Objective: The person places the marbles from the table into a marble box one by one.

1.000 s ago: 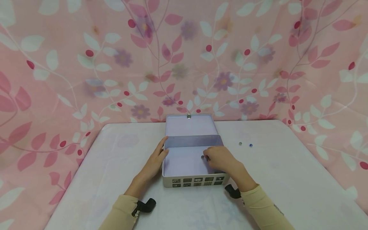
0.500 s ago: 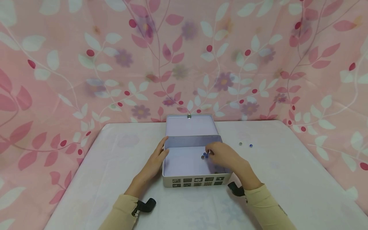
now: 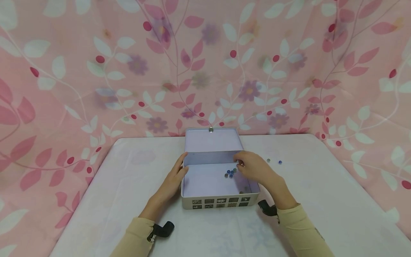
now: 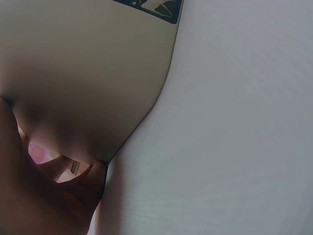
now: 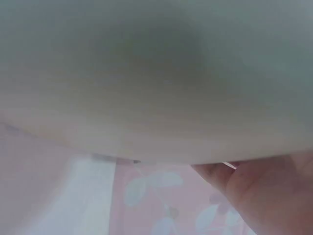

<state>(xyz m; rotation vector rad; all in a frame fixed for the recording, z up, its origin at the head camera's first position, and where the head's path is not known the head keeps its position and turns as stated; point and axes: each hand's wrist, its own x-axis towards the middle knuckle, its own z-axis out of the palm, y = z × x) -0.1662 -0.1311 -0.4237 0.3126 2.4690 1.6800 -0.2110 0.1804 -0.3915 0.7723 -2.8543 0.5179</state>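
Observation:
An off-white tin box (image 3: pixel 205 202) with dark square pictures on its front stands on the table, lid (image 3: pixel 213 140) raised at the back. My left hand (image 3: pixel 171 180) rests against its left side, fingers nearly straight, thumb and a fingertip at the rim. In the left wrist view, those fingers (image 4: pixel 90 183) touch the box's outer wall. Several blue and greenish glass marbles (image 3: pixel 230 172) lie together on the box floor; others (image 3: pixel 245 188) sit near its front right corner. Over the right part of the box is my right hand (image 3: pixel 253 166), fingers bent; whether marbles are inside them is hidden.
Two marbles lie on the table right of the box, one clear greenish (image 3: pixel 268 160) and one blue (image 3: pixel 280 162). A white cloth covers the table (image 3: pixel 321 200). Behind it hangs a pink floral curtain (image 3: pixel 205 71). The right wrist view is mostly a blurred close surface.
My right hand has moved back and slightly right within the box. Where one marble showed below its fingers, several now lie on the box floor. The left hand has stayed in place.

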